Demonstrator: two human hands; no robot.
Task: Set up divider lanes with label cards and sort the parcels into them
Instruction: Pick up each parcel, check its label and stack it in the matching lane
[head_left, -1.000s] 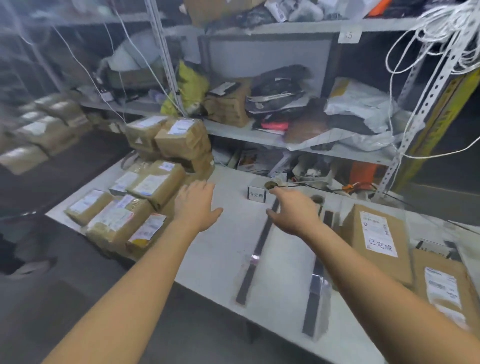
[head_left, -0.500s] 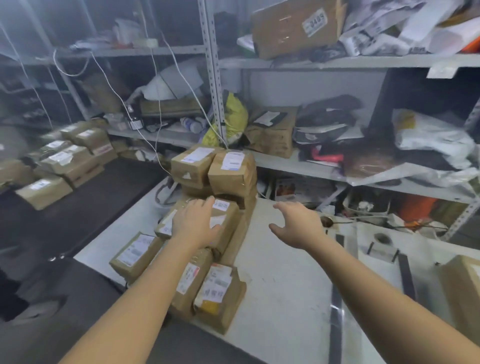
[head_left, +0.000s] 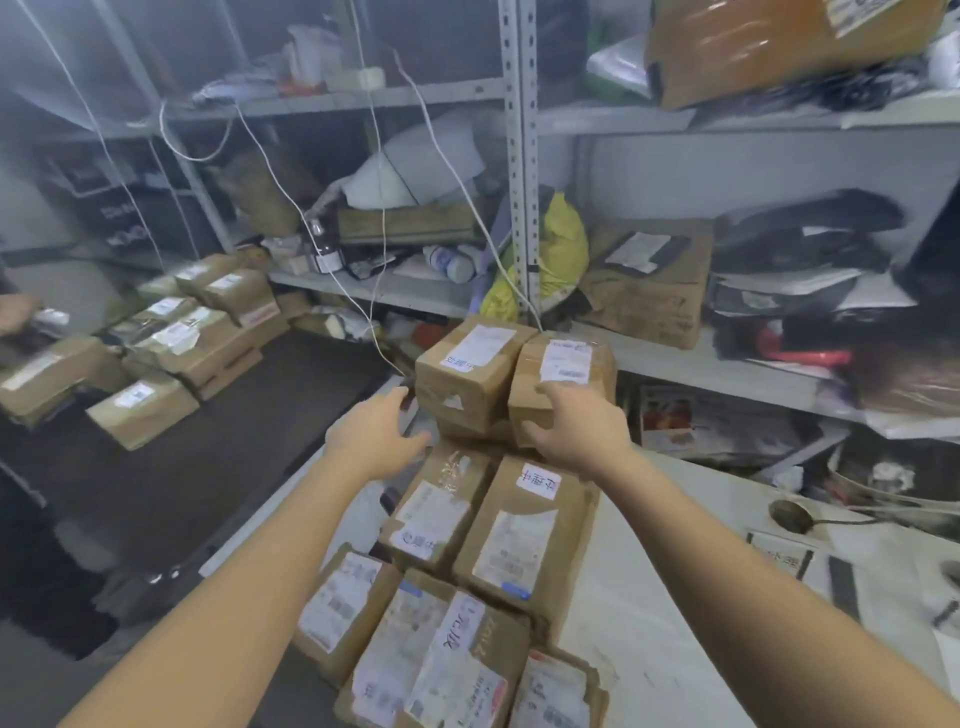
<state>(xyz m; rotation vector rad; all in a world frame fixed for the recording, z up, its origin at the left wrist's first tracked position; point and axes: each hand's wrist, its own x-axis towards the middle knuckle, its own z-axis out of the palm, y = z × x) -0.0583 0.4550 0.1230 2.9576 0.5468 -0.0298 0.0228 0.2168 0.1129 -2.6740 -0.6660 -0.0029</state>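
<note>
Both hands have moved forward off the low boxes and now bracket the two parcels on top of the pile, and the view has swung left. The right grip (head_left: 579, 434) lies spread on the near face of the right top parcel (head_left: 569, 364), thumb at its lower corner, pressing rather than closed round it. The left grip (head_left: 382, 439) is open with fingers apart, just beside the outer face of the left top parcel (head_left: 467, 374); I cannot tell whether it touches. These two boxes sit side by side directly beyond the grips, resting on the lower parcels (head_left: 519, 540) under the wrists. The likeliest trouble is a two-box squeeze: pressed only from the outer sides, the pair may hinge at the seam between the grips and drop. Their taped skins look slick, so a palm hold could slide. A white cable (head_left: 363, 319) hangs just beyond the left grip and could snag a lifted box. A jolt could also nudge boxes below the left grip off the desk (head_left: 649, 613) toward the belt (head_left: 208, 457). A divider strip (head_left: 842, 582) and label card (head_left: 779, 558) lie well to the right of the right grip, a long carry.
</note>
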